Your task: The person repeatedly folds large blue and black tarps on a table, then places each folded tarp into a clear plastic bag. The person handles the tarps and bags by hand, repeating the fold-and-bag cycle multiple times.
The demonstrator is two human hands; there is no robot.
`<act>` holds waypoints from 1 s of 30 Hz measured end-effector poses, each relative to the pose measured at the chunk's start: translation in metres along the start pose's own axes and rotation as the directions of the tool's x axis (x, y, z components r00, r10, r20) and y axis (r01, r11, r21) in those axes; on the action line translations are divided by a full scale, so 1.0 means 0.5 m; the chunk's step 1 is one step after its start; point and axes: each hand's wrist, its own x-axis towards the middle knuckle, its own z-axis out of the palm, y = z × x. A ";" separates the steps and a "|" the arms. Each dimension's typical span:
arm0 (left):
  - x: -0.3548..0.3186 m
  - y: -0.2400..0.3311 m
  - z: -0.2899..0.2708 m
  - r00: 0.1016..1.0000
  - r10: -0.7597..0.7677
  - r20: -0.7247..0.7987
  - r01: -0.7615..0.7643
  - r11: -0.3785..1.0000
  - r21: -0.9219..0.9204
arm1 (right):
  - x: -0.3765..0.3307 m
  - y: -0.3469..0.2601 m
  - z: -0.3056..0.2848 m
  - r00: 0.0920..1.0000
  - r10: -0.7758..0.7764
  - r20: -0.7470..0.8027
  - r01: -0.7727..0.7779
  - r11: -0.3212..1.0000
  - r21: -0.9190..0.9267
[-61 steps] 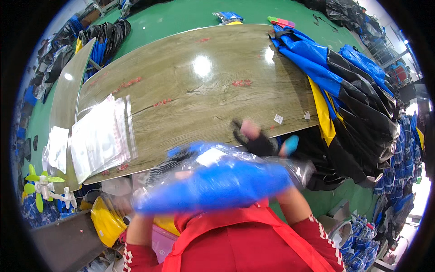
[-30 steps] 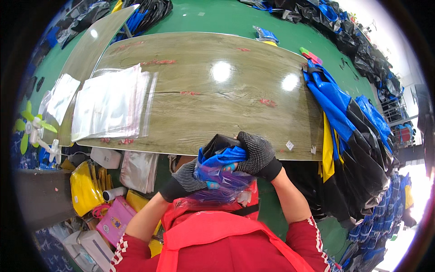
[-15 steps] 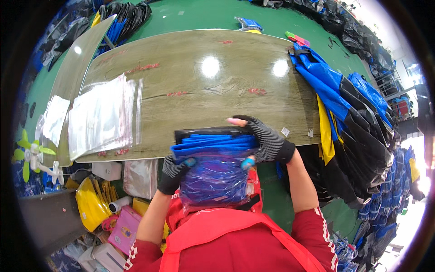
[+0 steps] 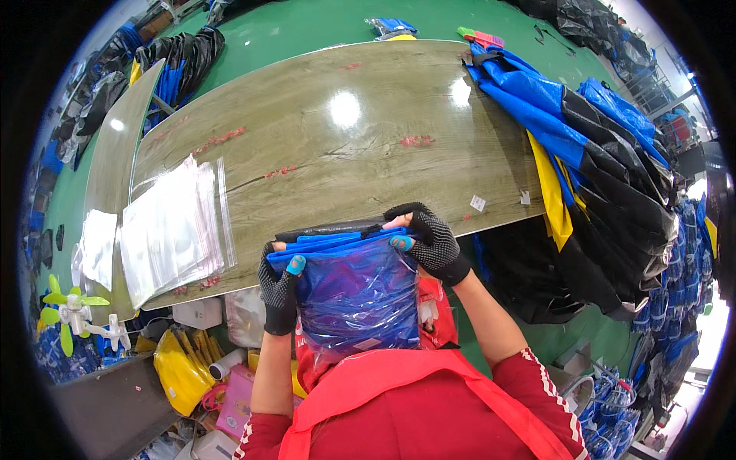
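A folded blue and black tarpaulin (image 4: 326, 244) sits mostly inside a clear plastic bag (image 4: 356, 299), held against my front at the near edge of the table. Its folded top sticks out of the bag's mouth. My left hand (image 4: 279, 290), in a dotted black fingerless glove, pinches the upper left corner, with the thumb in front. The upper right corner is gripped by my right hand (image 4: 433, 245), gloved likewise, its thumb on the bag's rim and fingers behind. Blue coverings show on both thumbs.
The wood-patterned table (image 4: 307, 115) carries a stack of clear bags (image 4: 172, 230) on the left. Large blue, black and yellow tarpaulins (image 4: 583, 161) hang over its right end. A small green fan (image 4: 74, 313) and yellow pouches (image 4: 182, 372) are at lower left.
My left hand has moved up to the upper left corner of the tarpaulin. My right hand has closed more on the upper right corner. The view has shifted slightly.
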 end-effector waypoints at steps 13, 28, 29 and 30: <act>0.033 0.098 -0.008 0.865 0.331 0.378 -0.496 0.677 0.544 | -0.007 -0.049 0.050 0.906 0.416 -0.078 -0.351 0.841 0.412; 0.102 0.148 0.004 0.599 0.316 0.736 -0.283 0.943 -0.175 | 0.145 -0.024 0.055 0.982 -0.189 0.011 -0.009 0.014 1.000; 0.120 0.115 0.018 0.596 0.244 0.765 -0.312 0.948 -0.060 | 0.165 -0.032 0.070 0.962 -0.265 0.063 -0.079 -0.050 0.996; 0.126 0.076 0.034 0.520 0.118 0.846 -0.066 0.993 -0.098 | 0.172 -0.043 0.080 0.990 -0.050 0.128 -0.123 0.095 0.988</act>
